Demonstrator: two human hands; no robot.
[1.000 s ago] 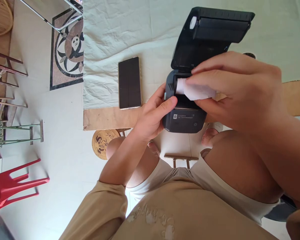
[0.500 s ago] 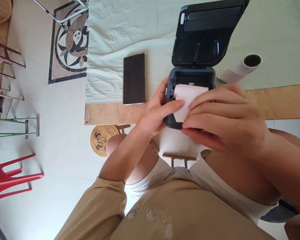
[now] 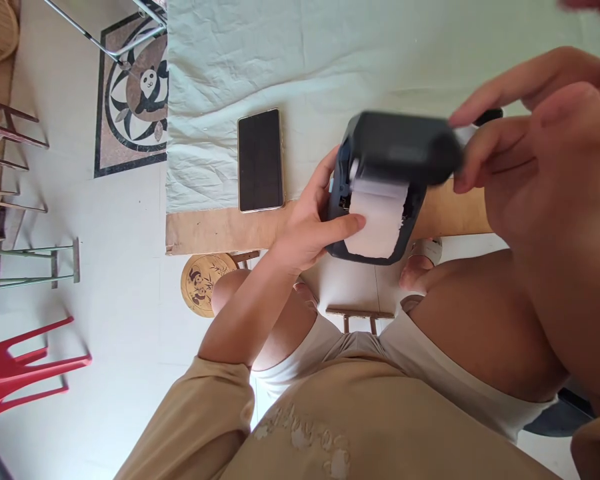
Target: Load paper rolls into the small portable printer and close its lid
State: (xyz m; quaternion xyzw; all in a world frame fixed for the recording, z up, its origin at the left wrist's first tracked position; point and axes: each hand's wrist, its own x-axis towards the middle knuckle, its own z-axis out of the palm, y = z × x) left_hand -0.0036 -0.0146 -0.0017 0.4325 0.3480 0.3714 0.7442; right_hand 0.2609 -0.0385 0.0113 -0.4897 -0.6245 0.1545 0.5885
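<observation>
My left hand (image 3: 315,227) is closed around the left side of a small dark label printer (image 3: 333,250), its thumb pressed on the white paper (image 3: 377,220). The paper lies over the printer's body and has a ragged right edge. Above it the black lid (image 3: 400,143) stands partly raised, blurred by motion. My right hand (image 3: 545,147) grips the lid's right corner between thumb and fingers. Behind those fingers a white roll (image 3: 466,135) with a dark end shows in part.
On the pale green cloth (image 3: 320,60) lies a black-screened tablet (image 3: 261,160), left of the printer. The table's wooden edge (image 3: 215,227) runs in front of me. A round wooden stool (image 3: 205,283) and a red plastic stool (image 3: 30,363) stand on the floor.
The lid has swung down from wide open toward the printer's body. My right hand has left the paper and moved up and right to the lid. My left hand keeps its hold.
</observation>
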